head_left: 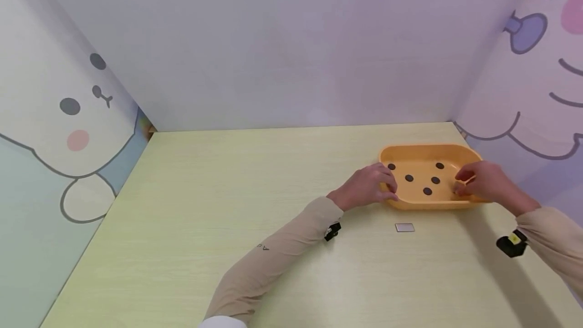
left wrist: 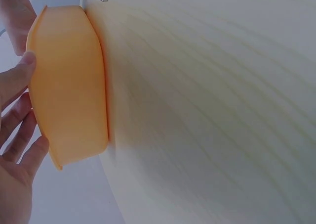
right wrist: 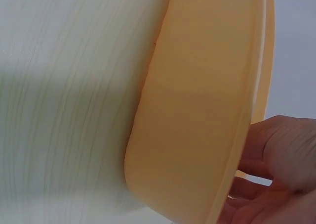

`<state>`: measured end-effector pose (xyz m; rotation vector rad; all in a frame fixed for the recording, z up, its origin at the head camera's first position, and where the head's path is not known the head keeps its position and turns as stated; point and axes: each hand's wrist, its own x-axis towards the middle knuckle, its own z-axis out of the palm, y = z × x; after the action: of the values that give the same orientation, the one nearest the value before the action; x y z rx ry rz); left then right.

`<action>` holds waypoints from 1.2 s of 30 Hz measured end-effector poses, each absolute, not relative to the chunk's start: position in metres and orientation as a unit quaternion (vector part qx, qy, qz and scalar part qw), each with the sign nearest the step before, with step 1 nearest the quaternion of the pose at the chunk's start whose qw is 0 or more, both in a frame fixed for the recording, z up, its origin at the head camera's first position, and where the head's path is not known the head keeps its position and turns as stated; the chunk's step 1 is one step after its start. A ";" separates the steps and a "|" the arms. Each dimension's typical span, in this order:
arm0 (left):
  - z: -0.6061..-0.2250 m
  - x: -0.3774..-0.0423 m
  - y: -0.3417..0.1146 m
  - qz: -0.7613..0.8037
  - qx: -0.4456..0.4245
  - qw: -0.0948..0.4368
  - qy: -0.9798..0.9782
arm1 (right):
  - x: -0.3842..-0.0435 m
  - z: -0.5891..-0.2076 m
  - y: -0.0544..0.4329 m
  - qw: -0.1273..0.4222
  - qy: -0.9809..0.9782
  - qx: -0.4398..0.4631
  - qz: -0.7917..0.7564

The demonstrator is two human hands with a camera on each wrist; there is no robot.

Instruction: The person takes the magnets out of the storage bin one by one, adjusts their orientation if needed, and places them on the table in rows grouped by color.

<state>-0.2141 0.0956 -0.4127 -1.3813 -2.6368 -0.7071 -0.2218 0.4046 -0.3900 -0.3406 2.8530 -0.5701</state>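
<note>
An orange plastic basin (head_left: 432, 205) with rounded corners sits at the right of the table. Several small dark round discs (head_left: 435, 180) lie spread over its floor. My left hand (head_left: 366, 186) grips the basin's left end, its fingers over the rim and its thumb near the front corner; the left wrist view shows the fingertips along the rim. My right hand (head_left: 485, 181) reaches over the right end, fingers bent down inside near the floor. The basin wall hides its fingertips in the right wrist view, and I cannot tell whether they pinch a disc.
A small silvery rectangular plate (head_left: 405, 227) lies on the pale wooden table (head_left: 227, 191) just in front of the basin. A plain white wall (head_left: 291, 54) stands behind the table, and panels with cartoon drawings flank it on both sides.
</note>
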 end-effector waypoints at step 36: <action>-0.411 -0.215 0.097 -0.221 -0.451 0.032 -0.864 | -0.237 -0.405 0.408 0.115 0.974 -0.134 -0.140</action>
<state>-0.2147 0.0972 -0.4114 -1.3891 -2.6610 -0.6804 -0.2365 0.4077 -0.4052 -0.3925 2.8550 -0.4108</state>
